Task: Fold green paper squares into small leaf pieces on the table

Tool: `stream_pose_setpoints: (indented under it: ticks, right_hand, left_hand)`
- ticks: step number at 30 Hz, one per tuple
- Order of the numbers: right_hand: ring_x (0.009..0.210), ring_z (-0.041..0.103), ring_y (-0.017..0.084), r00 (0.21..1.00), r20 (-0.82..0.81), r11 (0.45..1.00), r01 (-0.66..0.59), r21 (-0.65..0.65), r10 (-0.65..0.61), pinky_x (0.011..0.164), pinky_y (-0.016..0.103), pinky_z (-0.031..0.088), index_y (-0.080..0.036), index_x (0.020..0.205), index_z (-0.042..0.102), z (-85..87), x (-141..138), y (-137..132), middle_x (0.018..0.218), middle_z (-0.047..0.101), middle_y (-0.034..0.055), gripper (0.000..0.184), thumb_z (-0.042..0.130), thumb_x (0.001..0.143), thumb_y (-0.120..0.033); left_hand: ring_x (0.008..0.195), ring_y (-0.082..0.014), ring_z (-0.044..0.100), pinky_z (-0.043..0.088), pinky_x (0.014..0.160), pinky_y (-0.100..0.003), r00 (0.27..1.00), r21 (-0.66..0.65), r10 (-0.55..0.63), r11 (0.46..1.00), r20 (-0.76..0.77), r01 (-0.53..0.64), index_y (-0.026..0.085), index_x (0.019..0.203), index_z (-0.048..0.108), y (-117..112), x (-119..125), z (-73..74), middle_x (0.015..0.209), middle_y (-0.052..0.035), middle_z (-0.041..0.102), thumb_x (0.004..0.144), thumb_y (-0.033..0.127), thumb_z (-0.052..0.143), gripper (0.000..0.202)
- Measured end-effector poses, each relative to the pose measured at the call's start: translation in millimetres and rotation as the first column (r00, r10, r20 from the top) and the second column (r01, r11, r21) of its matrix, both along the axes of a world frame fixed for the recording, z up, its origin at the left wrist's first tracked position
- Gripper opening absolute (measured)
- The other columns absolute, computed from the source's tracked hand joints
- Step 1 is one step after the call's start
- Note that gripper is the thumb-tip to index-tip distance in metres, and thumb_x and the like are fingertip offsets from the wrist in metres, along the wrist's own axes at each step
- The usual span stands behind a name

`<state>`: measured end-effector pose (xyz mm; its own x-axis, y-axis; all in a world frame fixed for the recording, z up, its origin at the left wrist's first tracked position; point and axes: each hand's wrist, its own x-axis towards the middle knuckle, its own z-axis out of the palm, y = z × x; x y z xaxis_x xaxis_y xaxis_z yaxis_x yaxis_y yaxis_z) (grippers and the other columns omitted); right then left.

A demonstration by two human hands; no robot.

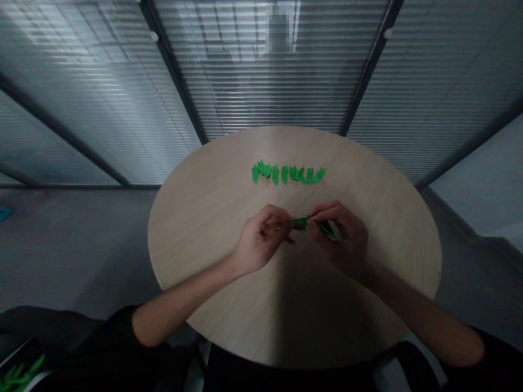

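Over the middle of the round table, both hands meet at a thin green leaf-like piece (327, 230). My left hand (259, 239) is closed, its thumb and fingertips pinching the left end of the piece. Closed as well, my right hand (345, 237) grips it from the other side, and part of the green shows under its fingers. Whether this is one leaf or several joined together, I cannot tell. Beyond the hands lies a row of several small green leaves (285, 174), set side by side on the tabletop.
The round wooden table (192, 218) has its far edge near glass panels with blinds (273, 92). More green leaves (20, 375) show at the lower left, beside a dark sleeve. A blue object (4, 213) lies on the floor at far left.
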<state>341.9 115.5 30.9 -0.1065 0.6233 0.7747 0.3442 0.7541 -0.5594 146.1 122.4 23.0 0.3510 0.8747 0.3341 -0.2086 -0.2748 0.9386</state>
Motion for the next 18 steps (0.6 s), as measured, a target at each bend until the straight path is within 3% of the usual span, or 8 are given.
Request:
stream_pose_setpoints:
  ticks: [5, 11, 18]
  right_hand:
    - [0.079, 0.068, 0.016, 1.0, 0.001, 1.0, -0.004, -0.023, 0.004, 0.071, 0.033, 0.058, -0.024, 0.093, 0.065, -0.8, 1.1, 0.4, 0.094, 0.071, 0.0032, 0.011, 0.071, 0.091, -0.015]
    - [0.078, 0.069, 0.016, 1.0, 0.003, 1.0, -0.017, -0.008, 0.017, 0.07, 0.032, 0.059, -0.025, 0.093, 0.066, 0.4, 0.9, -0.1, 0.093, 0.071, 0.0028, 0.012, 0.071, 0.09, -0.014]
    - [0.082, 0.071, 0.018, 0.995, 0.093, 0.996, 0.016, 0.093, -0.024, 0.072, 0.033, 0.06, -0.026, 0.097, 0.066, 2.3, 4.5, -0.8, 0.094, 0.072, 0.0043, 0.016, 0.071, 0.089, -0.012]
  left_hand:
    - [0.077, -0.016, 0.076, 0.067, 0.068, -0.025, 0.999, 0.015, 0.03, 0.999, -0.029, -0.029, 0.016, 0.097, 0.062, 0.0, -3.2, 2.9, 0.092, -0.0089, 0.079, 0.096, 0.04, 0.072, 0.026]
    - [0.076, -0.0146, 0.074, 0.067, 0.067, -0.024, 0.999, -0.003, 0.024, 1.0, -0.026, -0.025, 0.017, 0.096, 0.063, -0.4, -3.1, 5.3, 0.094, -0.0068, 0.077, 0.091, 0.035, 0.078, 0.024]
    - [0.075, -0.0135, 0.076, 0.067, 0.068, -0.023, 0.999, -0.062, -0.025, 0.998, 0.036, 0.027, 0.017, 0.094, 0.059, 2.6, -2.7, 3.3, 0.094, -0.0057, 0.078, 0.09, 0.029, 0.079, 0.023]
